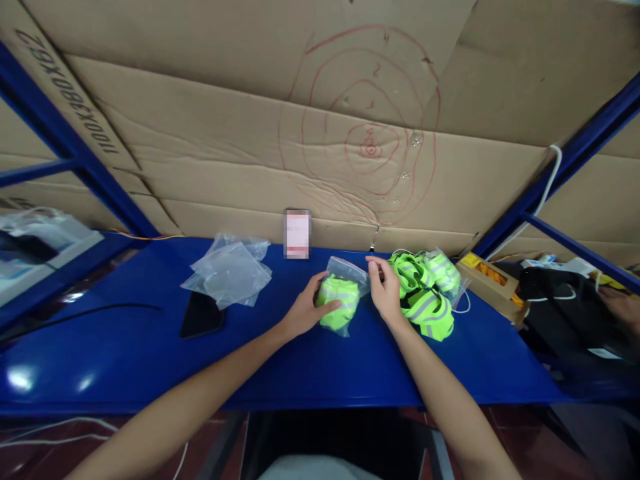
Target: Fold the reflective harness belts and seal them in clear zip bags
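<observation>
A folded neon-green reflective vest sits inside a clear plastic bag (341, 301) on the blue shelf (125, 353). My left hand (303, 312) is wrapped round the bagged vest from the left. My right hand (385, 290) pinches the open upper edge of the same bag with thumb and forefinger. Just right of that hand lies a heap of more neon-green vests (425, 293), some bagged.
A pile of empty clear bags (229, 272) lies at the left, a black phone (202, 315) in front of it. A small blurred card (297, 233) leans on the cardboard back wall. A cardboard box (490, 280) and another person's hand (623, 308) are at the right.
</observation>
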Motion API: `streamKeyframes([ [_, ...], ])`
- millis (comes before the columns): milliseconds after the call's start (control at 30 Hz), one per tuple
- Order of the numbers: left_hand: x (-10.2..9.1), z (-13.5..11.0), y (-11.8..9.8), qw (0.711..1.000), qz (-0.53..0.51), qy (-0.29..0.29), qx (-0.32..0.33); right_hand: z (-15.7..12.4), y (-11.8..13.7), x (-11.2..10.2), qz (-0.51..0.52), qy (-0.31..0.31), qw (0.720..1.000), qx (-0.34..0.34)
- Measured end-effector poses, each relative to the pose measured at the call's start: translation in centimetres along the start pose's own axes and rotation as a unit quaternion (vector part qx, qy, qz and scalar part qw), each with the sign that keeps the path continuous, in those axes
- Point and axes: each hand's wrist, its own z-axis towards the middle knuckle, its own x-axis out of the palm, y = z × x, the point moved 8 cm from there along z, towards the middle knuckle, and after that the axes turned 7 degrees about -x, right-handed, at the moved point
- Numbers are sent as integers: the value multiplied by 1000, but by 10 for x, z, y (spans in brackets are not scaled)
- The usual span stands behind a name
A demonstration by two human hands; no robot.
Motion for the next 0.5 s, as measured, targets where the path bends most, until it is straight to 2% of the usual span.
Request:
streamKeyframes([
  [133, -13, 23, 1, 995, -33, -97, 7, 3, -5, -14, -15, -68, 998, -12],
  [267, -10, 62, 3, 990, -49, -131, 22, -2, -12, -4, -30, -53, 998, -5],
  [367, -1, 89, 0, 984, -10, -157, 80, 3, -1, -7, -71, -36, 995, -54],
  [433, 5, 105, -2, 979, 16, -169, 114, 15, 7, -26, -140, -41, 984, -107],
  [500, 7, 120, -2, 975, 27, -174, 134, 32, 5, -59, -243, -65, 960, -123],
])
